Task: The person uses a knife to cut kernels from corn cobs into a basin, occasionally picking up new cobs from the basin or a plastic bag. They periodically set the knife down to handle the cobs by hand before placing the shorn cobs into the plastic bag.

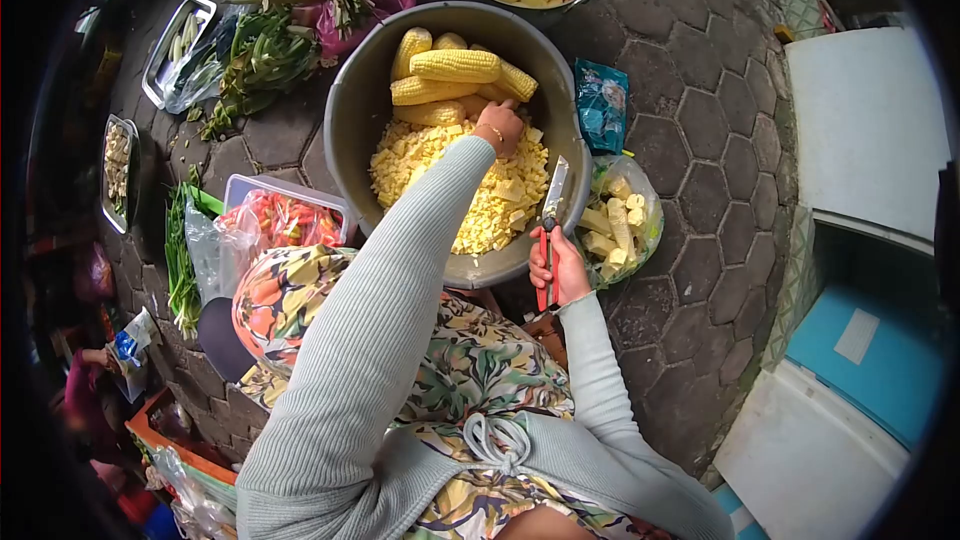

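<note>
A large grey basin (345,155) holds several peeled yellow corn cobs (455,66) at its far side and a heap of cut corn kernels (425,162) nearer me. My left hand (502,128) reaches into the basin, over the kernels and against the near ends of the cobs. Its fingers are curled, and what they hold is hidden. At the basin's right rim, my right hand (562,272) is closed around the red and black handle of a knife (556,190), blade pointing up and away from me. Stripped cobs (622,225) lie in a clear bag to the right.
A metal pot (575,2) with cut vegetables in water stands beyond the basin. A teal packet (602,105) lies right. Left are a tub (240,186) of red pieces, green onions (180,265), husks (250,60) and trays. White boxes (870,130) stand far right; a person (85,395) is lower left.
</note>
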### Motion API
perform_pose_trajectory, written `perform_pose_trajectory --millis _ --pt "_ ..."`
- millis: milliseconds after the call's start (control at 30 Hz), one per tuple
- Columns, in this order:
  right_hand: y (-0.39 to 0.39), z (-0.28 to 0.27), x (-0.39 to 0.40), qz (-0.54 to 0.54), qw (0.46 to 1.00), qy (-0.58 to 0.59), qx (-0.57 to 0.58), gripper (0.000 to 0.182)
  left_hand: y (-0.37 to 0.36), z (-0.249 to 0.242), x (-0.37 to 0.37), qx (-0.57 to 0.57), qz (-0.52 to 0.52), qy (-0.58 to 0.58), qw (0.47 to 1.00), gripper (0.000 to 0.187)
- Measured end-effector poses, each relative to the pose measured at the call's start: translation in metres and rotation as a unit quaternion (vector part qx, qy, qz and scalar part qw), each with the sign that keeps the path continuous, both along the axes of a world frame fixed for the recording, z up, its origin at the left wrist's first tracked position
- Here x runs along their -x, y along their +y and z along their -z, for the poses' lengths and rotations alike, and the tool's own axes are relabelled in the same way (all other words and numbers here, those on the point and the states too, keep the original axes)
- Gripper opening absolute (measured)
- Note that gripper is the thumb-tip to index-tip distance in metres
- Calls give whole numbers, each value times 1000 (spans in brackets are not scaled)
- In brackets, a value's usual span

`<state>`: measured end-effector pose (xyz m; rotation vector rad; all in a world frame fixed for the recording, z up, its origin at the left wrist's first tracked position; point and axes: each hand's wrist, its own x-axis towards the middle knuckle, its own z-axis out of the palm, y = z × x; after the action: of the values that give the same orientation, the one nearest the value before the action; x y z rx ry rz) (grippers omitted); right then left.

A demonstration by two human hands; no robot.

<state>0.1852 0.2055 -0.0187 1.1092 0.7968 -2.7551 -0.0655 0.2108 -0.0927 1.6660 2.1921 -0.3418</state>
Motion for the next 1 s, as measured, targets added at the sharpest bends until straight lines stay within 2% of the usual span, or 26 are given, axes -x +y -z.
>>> perform_pose_trajectory --millis 233,433,500,533,600,633,700,733,767,867,1000 --pt "4 2 -2 6 999 30 32 37 0 8 6 16 34 -30 999 27" --pt "4 3 -3 9 999 33 20 36 0 16 9 -52 44 -41 997 30" --pt "2 3 -4 13 999 40 16 36 -2 21 11 -128 67 -48 988 29" --pt "0 4 -4 17 999 43 19 36 -3 1 12 -125 71 -46 989 29" --pt "0 4 -4 9 999 46 -5 38 -1 -35 17 -27 96 -3 995 27" --pt "0 5 -5 12 999 48 -2 38 -7 -35 20 -23 99 -1 995 27" --pt "1 7 -6 11 998 61 2 38 -26 -36 32 -195 116 -45 973 29" --pt "1 9 -7 11 997 72 9 38 -30 -40 32 -143 116 -46 982 37" --pt "1 11 -6 9 997 79 11 38 -35 -41 34 -141 115 -38 983 37" --pt "2 12 -8 19 997 76 11 36 -36 -34 33 -64 58 -111 990 51" --pt "2 15 -7 21 995 95 9 36 -44 -41 26 -130 30 -131 982 49"
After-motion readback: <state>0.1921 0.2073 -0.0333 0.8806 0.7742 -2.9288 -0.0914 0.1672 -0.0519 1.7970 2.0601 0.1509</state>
